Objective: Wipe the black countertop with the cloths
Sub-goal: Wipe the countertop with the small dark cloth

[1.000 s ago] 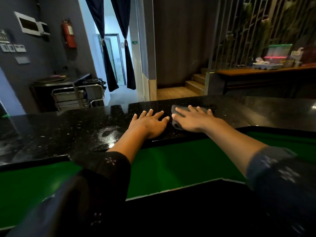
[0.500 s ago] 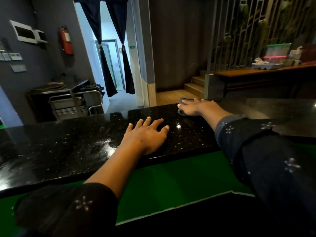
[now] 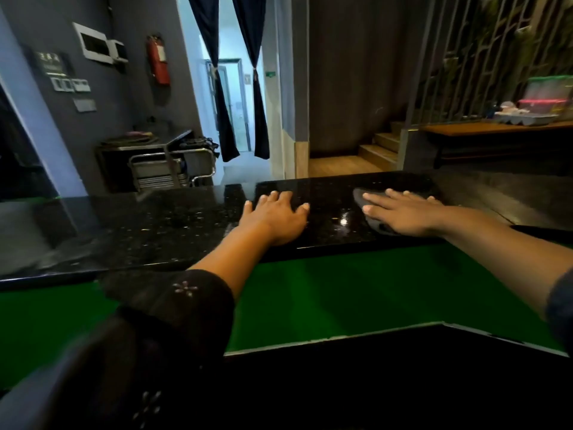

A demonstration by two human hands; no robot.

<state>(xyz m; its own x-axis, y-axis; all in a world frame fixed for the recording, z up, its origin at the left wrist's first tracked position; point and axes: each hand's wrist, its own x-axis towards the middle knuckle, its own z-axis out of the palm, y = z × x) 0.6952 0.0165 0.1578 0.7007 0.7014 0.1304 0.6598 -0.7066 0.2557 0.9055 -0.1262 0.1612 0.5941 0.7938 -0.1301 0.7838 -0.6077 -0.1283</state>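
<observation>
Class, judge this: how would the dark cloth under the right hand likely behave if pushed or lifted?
The dark cloth lies flattened under the right hand, so probably limp and light. On the glossy countertop it should slide easily; lifted, it would likely droop.

The black countertop (image 3: 173, 225) is polished, speckled stone, glossy with reflections. The left hand (image 3: 276, 217) lies flat on it, fingers spread. Just to that hand's right, past a bright glint, a dark grey cloth (image 3: 361, 198) sits on the stone under the flat right hand (image 3: 403, 214).
</observation>
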